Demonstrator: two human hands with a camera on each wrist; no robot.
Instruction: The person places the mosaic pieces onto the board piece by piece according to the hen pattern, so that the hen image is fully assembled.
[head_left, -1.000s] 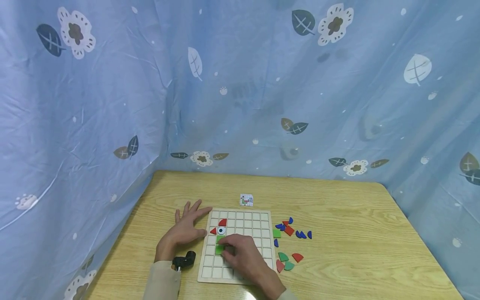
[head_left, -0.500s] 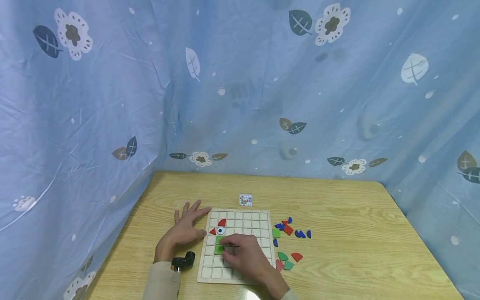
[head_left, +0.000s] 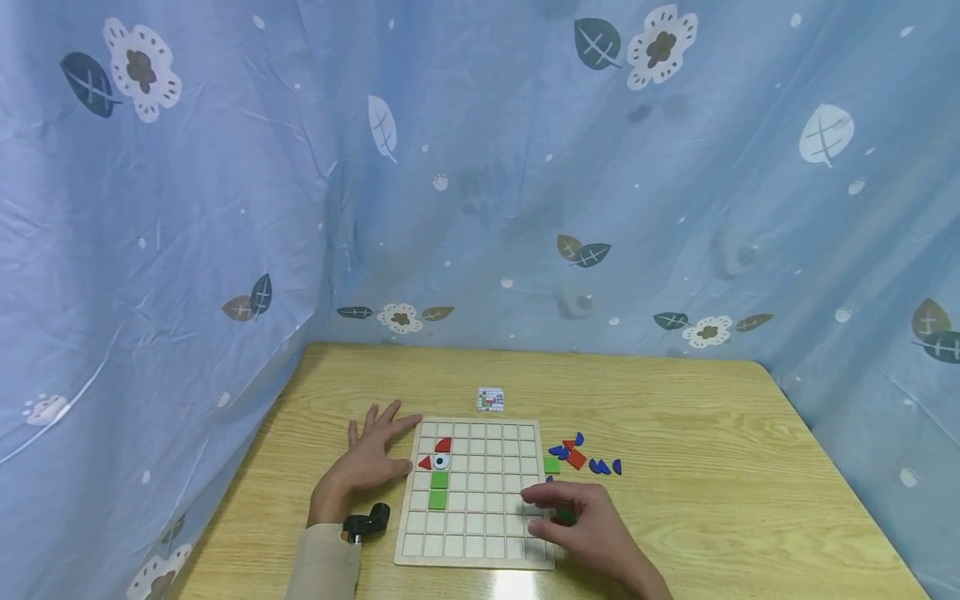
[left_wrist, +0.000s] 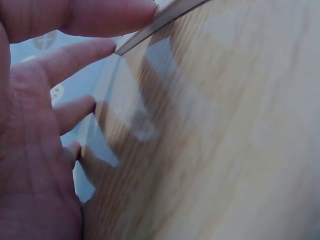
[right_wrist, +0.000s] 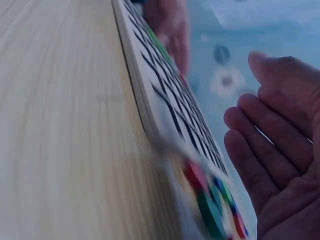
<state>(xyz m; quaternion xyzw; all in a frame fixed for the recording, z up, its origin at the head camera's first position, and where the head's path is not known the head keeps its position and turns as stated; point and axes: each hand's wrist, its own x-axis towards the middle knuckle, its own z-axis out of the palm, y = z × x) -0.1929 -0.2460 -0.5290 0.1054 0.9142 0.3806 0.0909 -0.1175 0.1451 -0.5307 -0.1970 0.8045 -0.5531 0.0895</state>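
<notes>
A pale wooden grid board (head_left: 474,547) lies flat on the table. In its left columns sit a red quarter-circle tile (head_left: 444,445), a red triangle (head_left: 425,462), a round eye tile (head_left: 441,461) and two green squares, upper (head_left: 439,480) and lower (head_left: 437,500). My left hand (head_left: 372,458) rests at the board's left edge, fingers spread; its thumb and index finger meet the edge in the left wrist view. Over the board's right edge hovers my right hand (head_left: 581,525), fingers loosely bent, with nothing between them in the right wrist view (right_wrist: 280,135). It hides some tiles beneath.
Right of the board lie a green square (head_left: 552,465), a red square (head_left: 577,459) and several blue half-circle tiles (head_left: 603,467). A small printed pattern card (head_left: 491,399) lies behind the board. A blue patterned curtain (head_left: 465,208) surrounds the table (head_left: 720,467).
My right hand has left the green squares and moved right to the board's right edge. Both green squares now lie uncovered in their cells. The left hand stays put.
</notes>
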